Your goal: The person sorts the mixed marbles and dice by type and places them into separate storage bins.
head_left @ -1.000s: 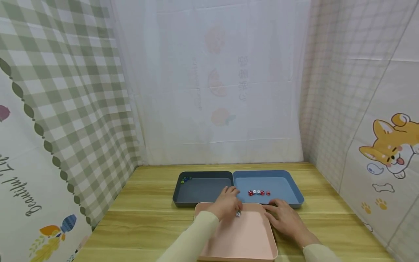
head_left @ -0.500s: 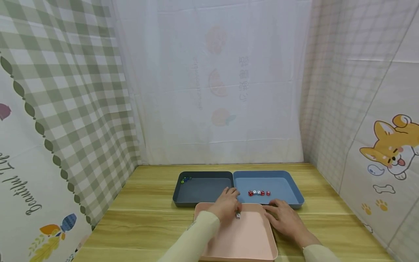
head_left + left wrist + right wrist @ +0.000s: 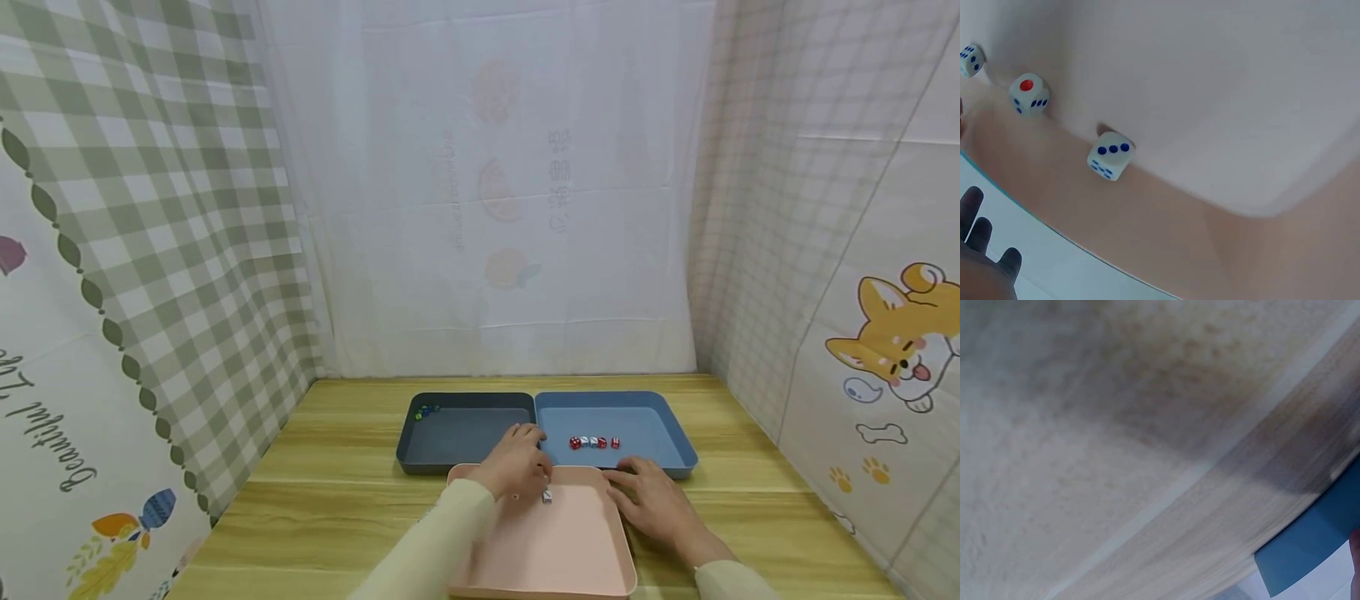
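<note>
My left hand [image 3: 517,462] reaches over the far part of the pink tray [image 3: 558,558], fingertips low. Close to them lies a white die [image 3: 547,496]. Left wrist view: three white dice with blue or red pips sit along the tray's wall, the nearest to the hand at the left [image 3: 971,60], then one with a red pip [image 3: 1029,94] and one farther right [image 3: 1111,155]. Several spread fingers [image 3: 979,234] show beside the rim; thumb and index are mostly out of frame. My right hand [image 3: 656,504] rests with relaxed fingers at the pink tray's far right corner.
Behind stand a dark grey tray [image 3: 472,429] with several small green and blue dice [image 3: 426,412] at its far left, and a blue tray [image 3: 637,417] with a row of red and white dice [image 3: 594,442]. All stand on a wooden table [image 3: 330,500]; curtains enclose it.
My left hand has shifted slightly left and back, so the white die beside it shows more fully and a second die shows under the hand. My right hand stays put.
</note>
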`<state>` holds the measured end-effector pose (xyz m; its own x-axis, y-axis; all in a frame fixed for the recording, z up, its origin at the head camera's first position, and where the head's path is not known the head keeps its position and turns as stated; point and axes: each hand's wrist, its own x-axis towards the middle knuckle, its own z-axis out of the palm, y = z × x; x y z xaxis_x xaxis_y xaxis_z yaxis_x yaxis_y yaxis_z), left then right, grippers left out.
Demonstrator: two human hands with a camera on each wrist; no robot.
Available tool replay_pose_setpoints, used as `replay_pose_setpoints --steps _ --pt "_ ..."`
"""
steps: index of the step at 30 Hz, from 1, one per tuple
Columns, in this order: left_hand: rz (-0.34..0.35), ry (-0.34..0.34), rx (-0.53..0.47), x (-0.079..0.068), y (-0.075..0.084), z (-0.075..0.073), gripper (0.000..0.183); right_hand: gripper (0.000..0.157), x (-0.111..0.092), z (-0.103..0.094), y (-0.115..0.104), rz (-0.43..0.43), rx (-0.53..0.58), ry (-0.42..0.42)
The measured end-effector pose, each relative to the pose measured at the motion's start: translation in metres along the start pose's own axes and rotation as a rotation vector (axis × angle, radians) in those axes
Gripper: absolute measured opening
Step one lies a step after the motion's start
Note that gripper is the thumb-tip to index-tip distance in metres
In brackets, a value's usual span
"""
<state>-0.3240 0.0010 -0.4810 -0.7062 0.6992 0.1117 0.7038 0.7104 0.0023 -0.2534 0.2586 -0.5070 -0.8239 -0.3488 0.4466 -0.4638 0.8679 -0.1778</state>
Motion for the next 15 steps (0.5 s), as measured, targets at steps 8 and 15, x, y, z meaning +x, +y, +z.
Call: replay_pose_setpoints --steps 8,15 --pt "-0.023 0.046 -0.073 0.001 -0.007 -0.011 0.009 0.026 -0.001 0.000 0.001 0.004 0.002 -0.001" --pt "-0.087 0.058 -0.153 0.000 -0.014 -0.016 0.010 0.026 -0.001 0.000 0.001 0.010 0.003 -0.005"
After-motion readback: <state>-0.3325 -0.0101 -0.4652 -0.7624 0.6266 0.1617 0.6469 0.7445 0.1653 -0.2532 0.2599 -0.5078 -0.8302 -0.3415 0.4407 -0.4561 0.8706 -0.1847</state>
